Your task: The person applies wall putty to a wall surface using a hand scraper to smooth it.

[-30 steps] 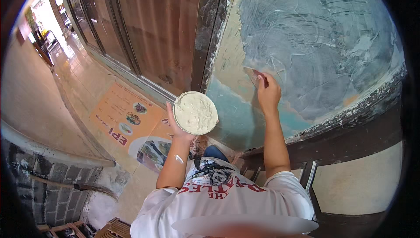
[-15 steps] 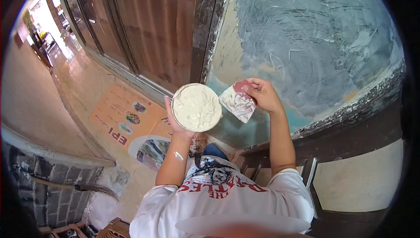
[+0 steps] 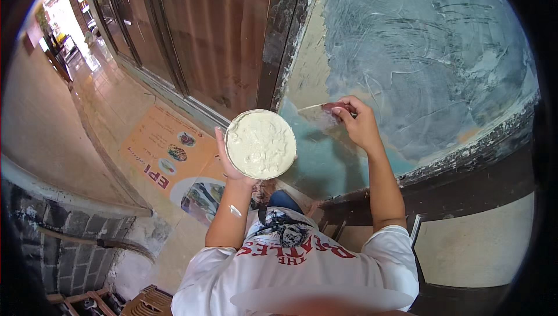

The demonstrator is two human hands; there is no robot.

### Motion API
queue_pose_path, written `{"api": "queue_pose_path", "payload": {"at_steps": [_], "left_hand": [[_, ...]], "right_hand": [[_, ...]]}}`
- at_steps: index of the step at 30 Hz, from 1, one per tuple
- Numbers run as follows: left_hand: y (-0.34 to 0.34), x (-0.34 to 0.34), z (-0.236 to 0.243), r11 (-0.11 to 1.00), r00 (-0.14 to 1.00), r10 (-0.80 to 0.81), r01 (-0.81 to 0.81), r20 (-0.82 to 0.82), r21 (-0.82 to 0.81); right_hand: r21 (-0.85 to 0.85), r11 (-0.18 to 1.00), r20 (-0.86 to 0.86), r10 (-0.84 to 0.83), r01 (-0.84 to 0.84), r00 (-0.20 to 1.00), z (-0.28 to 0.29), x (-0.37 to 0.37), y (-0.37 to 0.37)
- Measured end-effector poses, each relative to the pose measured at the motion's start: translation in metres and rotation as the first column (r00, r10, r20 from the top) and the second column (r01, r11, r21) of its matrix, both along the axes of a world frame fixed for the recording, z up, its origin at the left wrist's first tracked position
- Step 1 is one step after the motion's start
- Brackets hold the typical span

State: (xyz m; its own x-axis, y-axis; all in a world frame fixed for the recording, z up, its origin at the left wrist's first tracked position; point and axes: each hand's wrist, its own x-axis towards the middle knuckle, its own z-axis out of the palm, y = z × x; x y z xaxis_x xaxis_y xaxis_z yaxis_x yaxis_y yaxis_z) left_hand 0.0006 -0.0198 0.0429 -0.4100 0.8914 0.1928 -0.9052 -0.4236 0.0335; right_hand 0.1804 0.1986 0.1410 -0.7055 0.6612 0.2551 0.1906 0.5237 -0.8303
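My left hand (image 3: 228, 162) is wrapped round a round tub of cream-coloured putty (image 3: 261, 144), holding it from below and the side in front of me. The putty fills the tub to its rim, its top lumpy. To the right, my right hand (image 3: 358, 119) pinches a flat red putty scraper (image 3: 325, 114) smeared with putty. The scraper is tilted nearly edge-on and lies against or just before the wall (image 3: 401, 101); whether it touches I cannot tell. Grey-white putty covers the wall's upper part, with bare blue-green paint lower down. A white smear marks my left forearm.
A brown-framed window or door with a curtain (image 3: 215, 31) stands left of the wall. An orange printed banner (image 3: 168, 147) lies on the floor at left. A dark ledge (image 3: 459, 168) runs along the right. Grey blockwork (image 3: 75, 252) and wooden slats (image 3: 152, 301) are at lower left.
My right hand has moved slightly up and right and turned the scraper from showing its smeared face to nearly edge-on. The tub has stayed almost in place.
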Motion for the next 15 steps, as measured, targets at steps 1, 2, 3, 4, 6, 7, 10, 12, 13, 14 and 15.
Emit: {"api": "queue_pose_path", "payload": {"at_steps": [1, 2, 3, 4, 6, 7, 10, 12, 13, 14, 15], "left_hand": [[0.0, 0.0, 0.003, 1.0, 1.0, -0.002, 0.002, -0.025, 0.003], [0.0, 0.0, 0.007, 0.999, 1.0, 0.025, -0.025, 0.001, -0.03], [0.0, -0.001, 0.008, 0.999, 1.0, 0.025, -0.025, 0.001, -0.03], [0.0, -0.002, 0.009, 0.998, 0.999, 0.05, -0.05, 0.007, -0.04], [0.001, -0.005, 0.009, 0.992, 0.996, 0.09, -0.091, -0.01, -0.093], [0.001, -0.007, 0.01, 0.992, 0.996, 0.09, -0.09, -0.01, -0.093], [0.001, -0.01, 0.008, 0.993, 0.996, 0.056, -0.063, 0.074, 0.098], [-0.002, -0.007, 0.014, 0.99, 0.997, 0.037, -0.045, 0.063, 0.135], [-0.002, -0.006, 0.016, 0.985, 0.999, 0.019, -0.027, 0.05, 0.171], [-0.002, -0.007, 0.014, 0.989, 0.999, 0.02, -0.025, 0.037, 0.147], [-0.002, -0.007, 0.012, 0.989, 0.999, 0.022, -0.027, 0.037, 0.146]], "right_hand": [[0.204, 0.979, -0.055, -0.018, 0.029, 0.998, 0.004, -0.001, -0.008], [0.3, 0.953, -0.148, 0.085, -0.037, 0.985, 0.006, -0.002, -0.014], [0.3, 0.953, -0.148, 0.085, -0.037, 0.985, 0.01, -0.003, -0.019], [0.533, 0.842, -0.136, 0.178, -0.079, 0.975, 0.014, -0.004, -0.025], [0.791, 0.578, -0.009, 0.335, -0.198, 0.942, 0.028, -0.002, -0.031], [0.791, 0.579, -0.009, 0.334, -0.198, 0.943, 0.034, -0.001, -0.035], [0.883, 0.399, 0.105, 0.349, -0.249, 0.931, 0.039, 0.004, -0.044], [0.887, 0.384, 0.122, 0.34, -0.256, 0.933, 0.041, 0.007, -0.044], [0.891, 0.37, 0.139, 0.33, -0.263, 0.934, 0.042, 0.009, -0.044], [0.891, 0.369, 0.139, 0.331, -0.264, 0.933, 0.045, 0.01, -0.044], [0.893, 0.358, 0.151, 0.33, -0.271, 0.932, 0.049, 0.011, -0.046]]}}
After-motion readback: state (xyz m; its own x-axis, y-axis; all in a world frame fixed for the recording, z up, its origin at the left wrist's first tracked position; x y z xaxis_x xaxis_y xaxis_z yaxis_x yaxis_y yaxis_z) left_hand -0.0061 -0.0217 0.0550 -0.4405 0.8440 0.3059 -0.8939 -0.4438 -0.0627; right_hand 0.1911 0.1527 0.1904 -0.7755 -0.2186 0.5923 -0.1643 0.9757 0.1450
